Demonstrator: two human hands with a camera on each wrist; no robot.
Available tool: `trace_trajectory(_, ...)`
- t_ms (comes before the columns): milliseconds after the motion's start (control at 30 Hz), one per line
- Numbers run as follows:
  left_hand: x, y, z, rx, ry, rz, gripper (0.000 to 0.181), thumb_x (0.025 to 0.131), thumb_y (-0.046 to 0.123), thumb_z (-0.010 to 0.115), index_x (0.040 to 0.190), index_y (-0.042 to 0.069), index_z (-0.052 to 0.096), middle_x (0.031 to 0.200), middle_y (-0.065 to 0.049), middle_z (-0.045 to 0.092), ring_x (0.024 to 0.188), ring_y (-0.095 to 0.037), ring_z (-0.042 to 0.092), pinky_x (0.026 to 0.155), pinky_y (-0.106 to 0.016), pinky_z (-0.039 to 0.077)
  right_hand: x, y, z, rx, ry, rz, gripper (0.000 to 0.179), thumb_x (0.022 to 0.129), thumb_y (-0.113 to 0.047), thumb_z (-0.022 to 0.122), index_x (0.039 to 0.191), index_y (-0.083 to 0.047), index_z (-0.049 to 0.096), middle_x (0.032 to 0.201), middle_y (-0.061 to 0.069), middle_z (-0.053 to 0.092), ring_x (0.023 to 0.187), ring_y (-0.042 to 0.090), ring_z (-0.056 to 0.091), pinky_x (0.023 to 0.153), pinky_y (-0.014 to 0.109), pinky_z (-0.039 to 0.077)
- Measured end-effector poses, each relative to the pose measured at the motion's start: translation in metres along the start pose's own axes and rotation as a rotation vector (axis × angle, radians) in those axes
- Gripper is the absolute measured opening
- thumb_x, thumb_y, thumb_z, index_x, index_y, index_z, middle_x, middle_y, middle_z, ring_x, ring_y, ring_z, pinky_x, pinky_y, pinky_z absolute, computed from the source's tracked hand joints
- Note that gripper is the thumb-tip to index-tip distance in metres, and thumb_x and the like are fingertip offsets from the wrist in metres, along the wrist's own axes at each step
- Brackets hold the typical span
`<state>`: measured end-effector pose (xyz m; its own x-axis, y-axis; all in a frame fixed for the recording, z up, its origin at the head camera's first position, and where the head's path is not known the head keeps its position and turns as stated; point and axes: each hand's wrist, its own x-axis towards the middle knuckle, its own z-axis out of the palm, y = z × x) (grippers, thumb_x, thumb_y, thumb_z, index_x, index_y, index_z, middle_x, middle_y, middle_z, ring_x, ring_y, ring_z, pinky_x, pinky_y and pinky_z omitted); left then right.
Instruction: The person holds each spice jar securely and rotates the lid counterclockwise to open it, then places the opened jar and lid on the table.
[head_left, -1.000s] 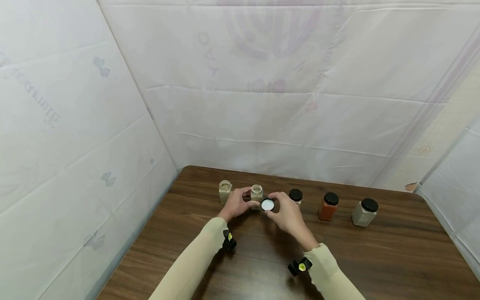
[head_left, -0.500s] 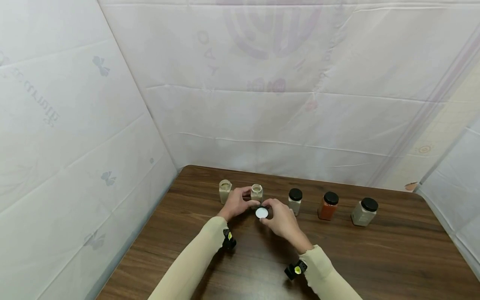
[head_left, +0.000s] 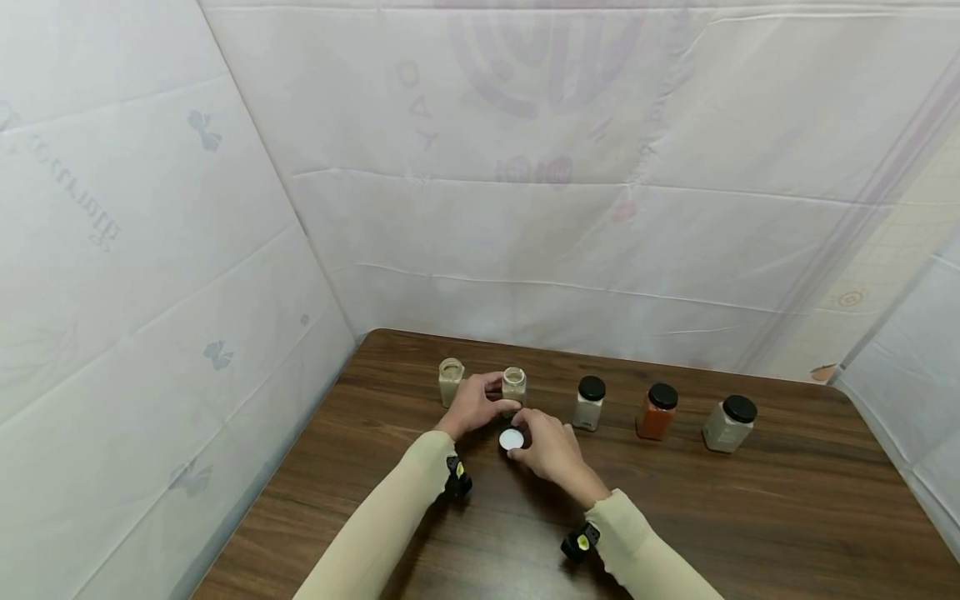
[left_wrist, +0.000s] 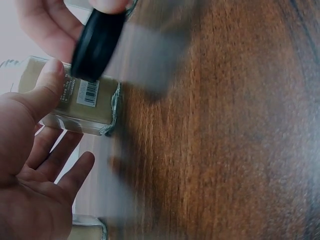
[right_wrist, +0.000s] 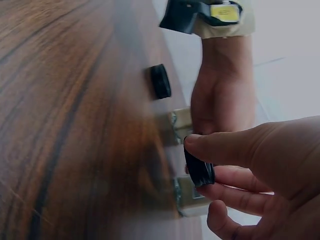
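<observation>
My left hand (head_left: 474,405) grips an uncapped glass spice jar (head_left: 513,385) by its sides; the jar stands upright on the table. In the left wrist view, a barcode label shows on that jar's side, with pale tan powder inside. My right hand (head_left: 551,448) pinches a black lid (head_left: 512,440) between thumb and fingers, its white inner face turned up. The lid is in front of the jar, apart from its mouth. To the left of my left hand stands a second uncapped jar (head_left: 450,385) of tan powder.
Three black-capped jars stand to the right: one pale (head_left: 588,408), one orange-red (head_left: 656,417) and one greyish (head_left: 726,429). Another black lid (right_wrist: 160,81) lies on the wooden table (right_wrist: 65,125) in the right wrist view. White cloth walls (head_left: 480,233) stand behind and at the sides.
My right hand has moved left and toward me with the lid, lowering it away from the jar's mouth. The pale capped jar is now uncovered. My left hand has stayed on its jar.
</observation>
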<state>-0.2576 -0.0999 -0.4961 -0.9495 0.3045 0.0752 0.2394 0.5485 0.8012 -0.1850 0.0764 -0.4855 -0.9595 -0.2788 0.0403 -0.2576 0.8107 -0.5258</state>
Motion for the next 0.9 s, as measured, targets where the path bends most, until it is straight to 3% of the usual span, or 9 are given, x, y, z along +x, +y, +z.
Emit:
trace_trajectory(400, -0.002, 0.002, -0.001, 0.002, -0.012, -0.009, 0.057, 0.090, 0.025, 0.082, 0.141, 0.009, 0.062, 0.126, -0.008, 0.071, 0.116, -0.026, 0.068, 0.094, -0.040, 0.057, 0.003, -0.003, 0.014, -0.010, -0.043, -0.010, 0.041, 0.080, -0.027, 0.091, 0.114, -0.016, 0.071, 0.117, 0.004, 0.071, 0.105, 0.029, 0.067, 0.092, 0.060, 0.046)
trace_trajectory(633, -0.003, 0.002, -0.001, 0.013, -0.013, -0.008, 0.058, 0.091, 0.026, 0.082, 0.143, 0.009, 0.061, 0.127, -0.008, 0.071, 0.116, -0.026, 0.068, 0.094, -0.041, 0.057, 0.004, -0.004, 0.017, -0.037, -0.048, -0.015, 0.041, 0.079, -0.028, 0.091, 0.113, -0.016, 0.070, 0.116, 0.004, 0.071, 0.101, 0.026, 0.067, 0.082, 0.050, 0.046)
trace_trajectory(900, -0.002, 0.001, 0.000, 0.017, -0.002, -0.002, 0.057, 0.090, 0.026, 0.082, 0.141, 0.008, 0.062, 0.126, -0.009, 0.072, 0.115, -0.026, 0.069, 0.094, -0.040, 0.057, 0.004, -0.004, 0.021, -0.039, -0.048, -0.015, 0.042, 0.079, -0.028, 0.092, 0.113, -0.015, 0.071, 0.113, 0.004, 0.071, 0.099, 0.025, 0.067, 0.080, 0.047, 0.045)
